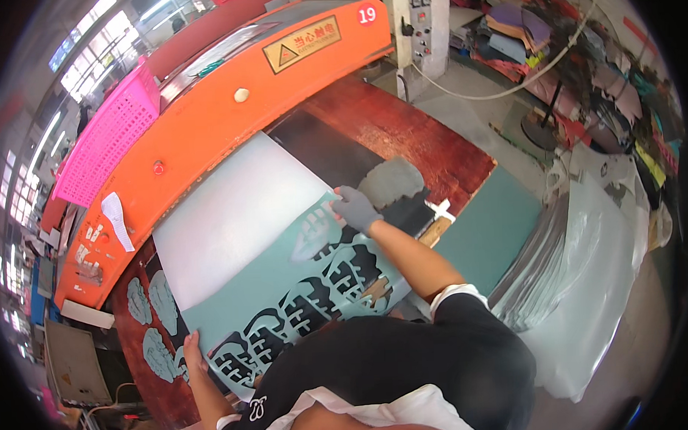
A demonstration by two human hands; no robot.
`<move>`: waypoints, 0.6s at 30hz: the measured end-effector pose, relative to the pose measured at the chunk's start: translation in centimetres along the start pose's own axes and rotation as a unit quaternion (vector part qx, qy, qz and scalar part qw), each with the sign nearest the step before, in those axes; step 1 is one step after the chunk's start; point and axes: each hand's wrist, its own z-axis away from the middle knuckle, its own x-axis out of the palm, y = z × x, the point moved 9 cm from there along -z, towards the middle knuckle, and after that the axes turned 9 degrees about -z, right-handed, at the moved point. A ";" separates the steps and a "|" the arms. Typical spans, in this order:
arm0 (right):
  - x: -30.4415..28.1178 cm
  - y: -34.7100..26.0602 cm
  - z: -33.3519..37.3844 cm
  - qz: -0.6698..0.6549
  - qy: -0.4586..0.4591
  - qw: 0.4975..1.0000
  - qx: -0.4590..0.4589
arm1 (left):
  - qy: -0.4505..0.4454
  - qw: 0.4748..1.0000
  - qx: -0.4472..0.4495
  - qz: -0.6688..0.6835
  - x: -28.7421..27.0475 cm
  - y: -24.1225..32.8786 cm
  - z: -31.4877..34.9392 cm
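A teal foam sheet with several sole-shaped cut-outs lies on the bed of an orange press machine, over a white cutting board. My right hand, in a grey glove, grips the sheet's far edge near a grey metal cutting die. My left hand, bare, holds the sheet's near left edge. Several cut teal sole pieces lie on the dark red table to the left.
A pink plastic basket sits on the machine's left. More teal sheets and clear plastic lie stacked on the right. Piles of coloured material stand beyond, with a grey control box behind the machine.
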 end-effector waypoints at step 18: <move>-5.7 -4.3 50.5 -0.096 0.426 0.898 0.049 | -0.474 0.828 0.298 -0.019 19.5 15.0 14.9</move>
